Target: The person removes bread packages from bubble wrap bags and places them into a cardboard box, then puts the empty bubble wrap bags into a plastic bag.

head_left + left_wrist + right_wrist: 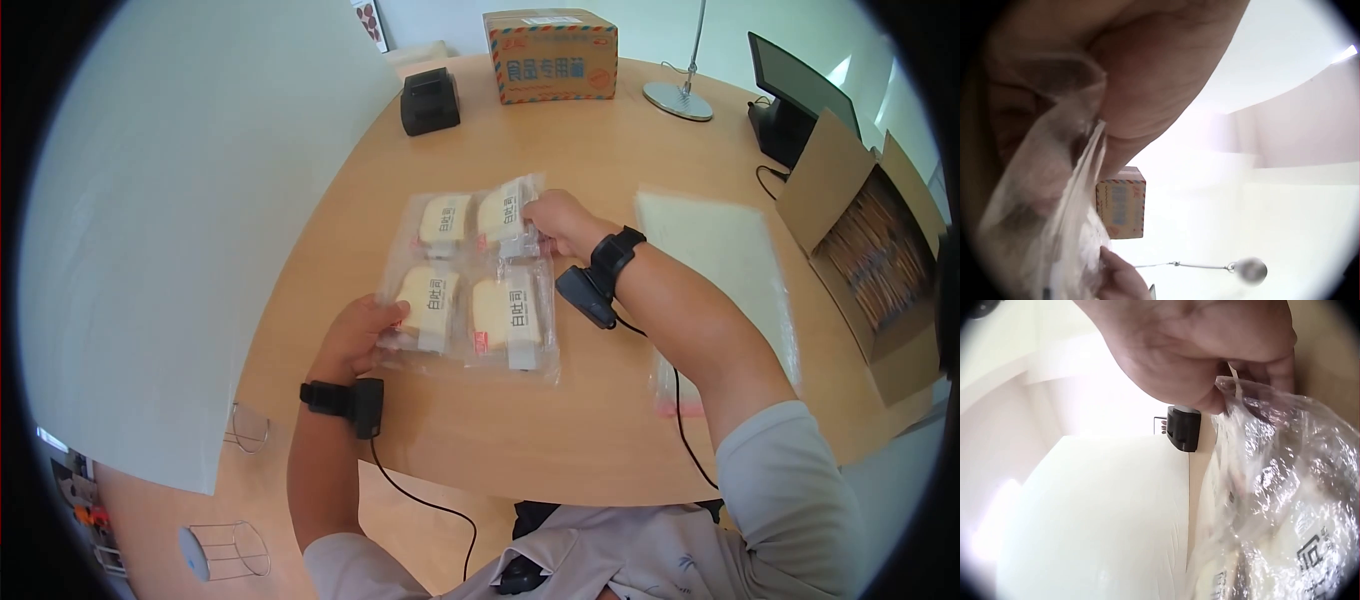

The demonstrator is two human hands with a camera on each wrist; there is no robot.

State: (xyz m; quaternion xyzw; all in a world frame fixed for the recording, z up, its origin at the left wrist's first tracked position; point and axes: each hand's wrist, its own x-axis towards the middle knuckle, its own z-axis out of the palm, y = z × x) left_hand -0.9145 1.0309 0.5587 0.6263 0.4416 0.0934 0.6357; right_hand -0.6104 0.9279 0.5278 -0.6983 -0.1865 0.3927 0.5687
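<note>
Several packs of sliced white toast (427, 300) lie two by two in clear plastic, with dark printed characters and small red labels. My left hand (352, 335) grips the plastic at the lower left edge, thumb on top beside a slice. At the upper right corner, my right hand (562, 220) pinches the plastic of another toast pack (500, 215). Crinkled clear film (1272, 469) runs from the right fingers in the right wrist view. A folded plastic edge (1079, 169) stands between the left fingers in the left wrist view.
A flat stack of clear plastic bags (712, 260) lies right of the toast. Further right stands an open carton (870, 270) of packed brown items. Behind are a black printer (430, 103), a closed cardboard box (552, 60), a lamp base (678, 102) and a screen (805, 80).
</note>
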